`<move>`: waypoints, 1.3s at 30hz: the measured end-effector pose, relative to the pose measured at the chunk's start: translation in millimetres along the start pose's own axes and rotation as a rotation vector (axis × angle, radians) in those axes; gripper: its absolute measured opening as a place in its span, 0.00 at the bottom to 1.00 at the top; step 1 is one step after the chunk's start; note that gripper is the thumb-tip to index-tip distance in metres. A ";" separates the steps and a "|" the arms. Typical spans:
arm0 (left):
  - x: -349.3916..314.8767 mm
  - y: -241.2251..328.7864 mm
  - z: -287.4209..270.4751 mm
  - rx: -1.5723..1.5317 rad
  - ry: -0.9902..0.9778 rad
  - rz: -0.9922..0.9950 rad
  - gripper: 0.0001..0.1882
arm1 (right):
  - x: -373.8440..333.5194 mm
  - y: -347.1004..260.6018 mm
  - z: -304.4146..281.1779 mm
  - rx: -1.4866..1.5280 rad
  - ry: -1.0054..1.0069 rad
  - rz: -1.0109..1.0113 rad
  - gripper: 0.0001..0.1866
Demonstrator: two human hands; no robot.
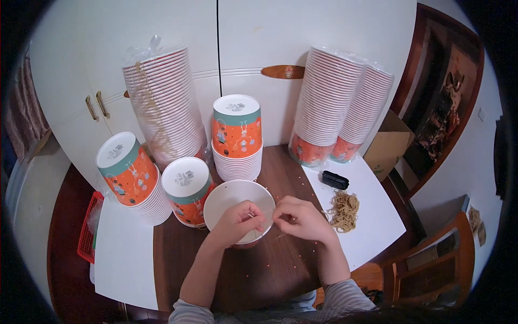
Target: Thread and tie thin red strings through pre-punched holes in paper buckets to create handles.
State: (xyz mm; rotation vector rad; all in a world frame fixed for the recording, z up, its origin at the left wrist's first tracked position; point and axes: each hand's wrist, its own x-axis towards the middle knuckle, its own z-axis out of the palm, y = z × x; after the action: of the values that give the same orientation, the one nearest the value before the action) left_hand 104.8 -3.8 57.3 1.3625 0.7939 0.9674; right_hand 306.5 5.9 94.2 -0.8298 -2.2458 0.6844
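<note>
A white-lined paper bucket [229,197] stands mouth up on the brown tabletop in front of me. My left hand [242,222] is over its near right rim, with fingers and thumb pinched together. Just right of the rim is my right hand [303,218], also closed in a pinch. Between the fingertips runs a faint, thin strand [268,214], too fine to identify exactly. On the white right part of the table lies a tangled heap of tan string [343,211], beyond my right hand, with a small black open case [335,180] behind it.
Upside-down orange and green paper buckets stand at left in a leaning stack [132,175], a short one [187,186] and a centre stack [238,135]. Tall bagged stacks rise at back left [164,102] and back right [329,97]. Small orange bits dot the tabletop [270,270]. A wooden chair [431,264] is at right.
</note>
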 end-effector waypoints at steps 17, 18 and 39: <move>-9.3 4.9 -9.9 0.186 0.070 0.022 0.07 | 4.9 -8.2 26.1 0.080 -0.024 0.139 0.08; -9.1 5.2 -9.0 0.202 0.077 0.033 0.08 | 5.9 -7.8 28.3 0.079 -0.025 0.138 0.08; -13.6 11.7 -8.8 0.733 0.082 0.175 0.10 | 8.5 12.2 34.5 0.218 -0.003 0.169 0.04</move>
State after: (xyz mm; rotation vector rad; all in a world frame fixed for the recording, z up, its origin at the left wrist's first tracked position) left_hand 90.0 -12.9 67.3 2.0557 1.1725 0.9031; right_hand 281.5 11.6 66.8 -0.9158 -2.0734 0.9898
